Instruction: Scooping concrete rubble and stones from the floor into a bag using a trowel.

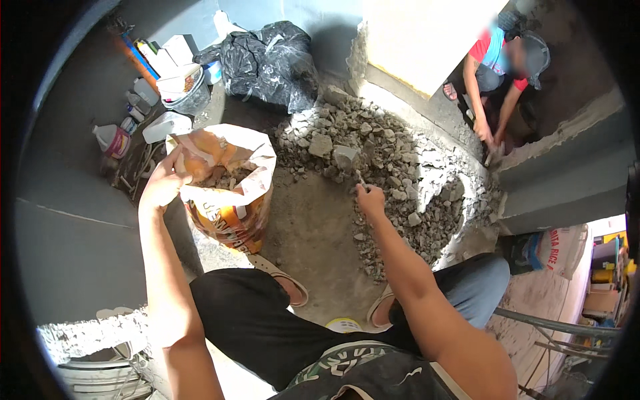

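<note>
My left hand (162, 183) grips the near-left rim of an open printed sack (230, 223), which holds broken grey debris (220, 177). My right hand (371, 197) is closed on the handle of a small grey tool (349, 162), probably a trowel, at a heap of broken concrete (393, 170). The tool's blade is hard to tell apart from the rubble. The heap lies right of the sack and spreads down toward my right knee, with bigger chunks near its top. My two sandalled feet are on the dusty floor (317, 233) below the sack and heap.
A black plastic bag (260, 63) and containers (173, 80) line the back left. A co-worker (493, 67) crouches at an opening at upper right, hands low in it. A grey wall edge (553, 173), a white sack (560, 250) and metal bars (567, 323) are to my right.
</note>
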### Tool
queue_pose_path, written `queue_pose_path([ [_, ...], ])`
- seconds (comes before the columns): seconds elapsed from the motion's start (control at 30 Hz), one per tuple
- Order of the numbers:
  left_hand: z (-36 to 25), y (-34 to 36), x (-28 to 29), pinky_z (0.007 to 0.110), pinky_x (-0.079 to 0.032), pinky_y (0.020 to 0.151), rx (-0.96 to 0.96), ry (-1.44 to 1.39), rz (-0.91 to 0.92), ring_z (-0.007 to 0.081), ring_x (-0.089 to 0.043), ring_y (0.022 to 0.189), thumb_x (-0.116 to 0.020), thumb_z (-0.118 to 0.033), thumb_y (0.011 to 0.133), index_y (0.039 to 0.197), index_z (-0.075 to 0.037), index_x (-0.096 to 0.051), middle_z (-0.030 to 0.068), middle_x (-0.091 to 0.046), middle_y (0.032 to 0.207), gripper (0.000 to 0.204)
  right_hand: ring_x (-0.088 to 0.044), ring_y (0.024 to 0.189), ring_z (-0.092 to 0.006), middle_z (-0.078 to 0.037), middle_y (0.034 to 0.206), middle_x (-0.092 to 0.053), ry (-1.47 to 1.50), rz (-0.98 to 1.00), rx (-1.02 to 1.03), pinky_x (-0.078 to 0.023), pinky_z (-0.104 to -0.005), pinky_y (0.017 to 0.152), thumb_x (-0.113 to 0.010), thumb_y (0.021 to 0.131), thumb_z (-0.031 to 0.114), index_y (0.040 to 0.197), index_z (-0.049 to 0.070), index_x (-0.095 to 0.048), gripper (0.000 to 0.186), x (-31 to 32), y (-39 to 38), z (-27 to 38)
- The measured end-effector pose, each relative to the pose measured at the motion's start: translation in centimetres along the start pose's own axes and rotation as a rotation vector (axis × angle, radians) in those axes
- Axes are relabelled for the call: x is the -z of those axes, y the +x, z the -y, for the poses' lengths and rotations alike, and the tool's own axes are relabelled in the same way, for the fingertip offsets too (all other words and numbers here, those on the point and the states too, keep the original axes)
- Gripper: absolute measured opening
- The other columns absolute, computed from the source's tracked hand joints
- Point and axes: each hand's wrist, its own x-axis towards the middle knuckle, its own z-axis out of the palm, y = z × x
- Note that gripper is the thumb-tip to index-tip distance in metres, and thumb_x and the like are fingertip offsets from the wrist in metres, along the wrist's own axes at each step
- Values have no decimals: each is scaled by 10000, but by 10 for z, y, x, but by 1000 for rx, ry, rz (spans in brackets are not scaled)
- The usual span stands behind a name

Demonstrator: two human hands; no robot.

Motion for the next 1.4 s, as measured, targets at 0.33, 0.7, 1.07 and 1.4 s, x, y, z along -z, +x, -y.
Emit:
queue_pose_path([
  [0.33, 20, -10, 25, 249, -470, 683, -98, -62, 38, 134, -584, 775, -605, 39, 720, 1505, 68, -237, 130, -631, 1046, 868, -661, 734, -335, -221, 764, -663, -27, 130, 300, -494, -453, 702, -659, 879, 360, 986, -71, -668, 445, 97, -102, 174],
  [0.7, 5, -13, -4, 272, -459, 651, -136, 3, -135, 143, -559, 788, -615, -30, 709, 1472, 68, -331, 99, -625, 1047, 820, -656, 831, -374, -178, 959, -642, -334, -22, 1021, -525, -479, 726, -649, 842, 180, 1149, 4, -548, 368, 10, -181, 222],
  [1.07, 40, -10, 25, 258, -462, 840, -173, 79, -99, 184, -575, 1043, -592, -20, 685, 1478, 73, -309, 128, -577, 1280, 846, -619, 1001, -447, -292, 1032, -646, -217, 248, 51, -479, -506, 858, -559, 927, 383, 1096, -57, -602, 473, -2, -159, 14],
  [1.4, 0, -4, -5, 294, -312, 1089, -91, 112, -26, 225, -471, 1278, -569, 20, 655, 1486, 50, -316, 168, -493, 1406, 869, -552, 533, -235, -136, 619, -581, -86, 79, -127, -448, -422, 513, -582, 948, 274, 726, -54, -571, 396, -49, 53, -14],
])
